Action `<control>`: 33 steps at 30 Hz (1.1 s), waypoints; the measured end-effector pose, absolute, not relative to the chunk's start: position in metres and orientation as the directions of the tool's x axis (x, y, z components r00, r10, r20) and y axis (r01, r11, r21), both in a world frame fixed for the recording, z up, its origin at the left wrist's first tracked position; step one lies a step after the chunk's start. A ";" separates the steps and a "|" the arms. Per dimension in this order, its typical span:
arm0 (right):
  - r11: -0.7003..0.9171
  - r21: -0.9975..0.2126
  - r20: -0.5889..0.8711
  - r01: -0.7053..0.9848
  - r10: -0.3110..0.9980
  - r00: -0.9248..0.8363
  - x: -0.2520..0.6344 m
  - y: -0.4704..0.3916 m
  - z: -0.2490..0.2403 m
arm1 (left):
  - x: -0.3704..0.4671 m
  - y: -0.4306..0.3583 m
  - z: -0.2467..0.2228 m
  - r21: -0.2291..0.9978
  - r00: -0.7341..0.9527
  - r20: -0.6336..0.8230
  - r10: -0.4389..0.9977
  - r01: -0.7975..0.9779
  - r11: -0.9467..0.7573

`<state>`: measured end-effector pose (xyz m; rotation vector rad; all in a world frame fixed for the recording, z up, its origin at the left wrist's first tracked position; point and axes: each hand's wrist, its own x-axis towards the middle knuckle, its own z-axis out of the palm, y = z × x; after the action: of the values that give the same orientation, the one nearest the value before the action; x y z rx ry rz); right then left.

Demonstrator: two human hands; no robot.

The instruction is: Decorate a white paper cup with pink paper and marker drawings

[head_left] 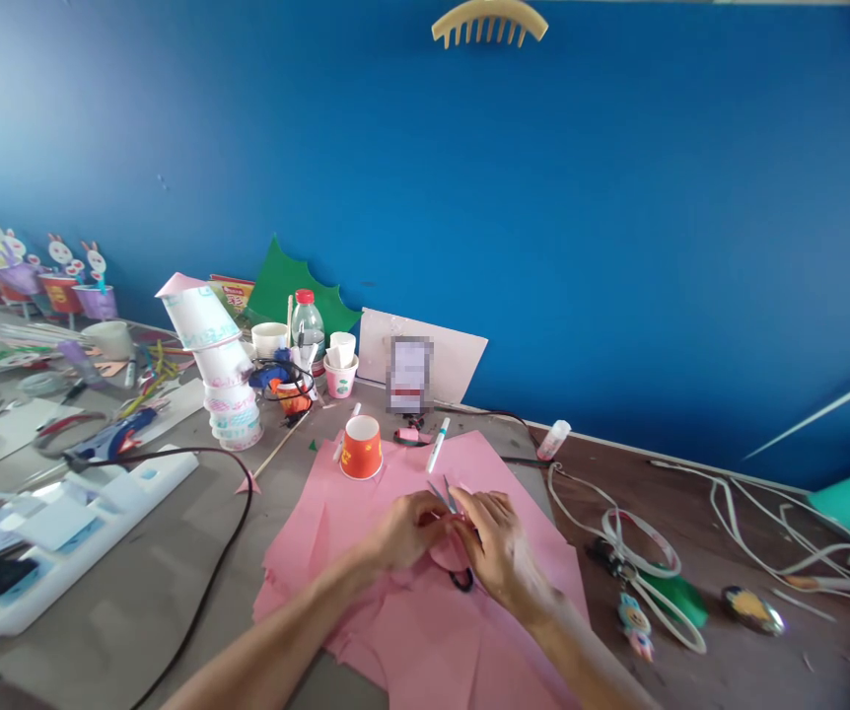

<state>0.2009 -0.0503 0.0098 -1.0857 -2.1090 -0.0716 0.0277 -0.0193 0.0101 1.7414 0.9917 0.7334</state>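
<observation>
My left hand [411, 531] and my right hand [497, 544] meet over pink paper sheets [366, 592]. The fingers of both are closed on a small pink paper piece [449, 558], partly hidden by them. Scissors [461, 580] show beneath my hands, with a dark handle loop toward me and blades pointing away; the middle is covered. Beyond my left hand a red-orange paper cup [361, 449] stands upright on the pink sheets. A white marker [438, 446] lies just past my fingertips.
Left stand a leaning stack of paper cups [222, 380], a white power strip [85, 542] and a dark cable [237, 532]. A bottle [308, 325] and a phone-like screen [409, 375] are at the back. Right lie white cords [617, 523], a keychain figure [636, 624] and a glue bottle [553, 440].
</observation>
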 end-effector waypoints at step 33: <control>0.492 -0.528 0.516 0.692 0.833 -0.198 0.200 -0.051 0.008 | 0.029 -0.024 0.014 0.815 0.446 0.238 0.863 0.391 -0.427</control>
<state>0.1995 -0.0506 0.0079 -1.2591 -1.9507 0.2272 0.0293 -0.0244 0.0142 2.0061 1.0482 0.8719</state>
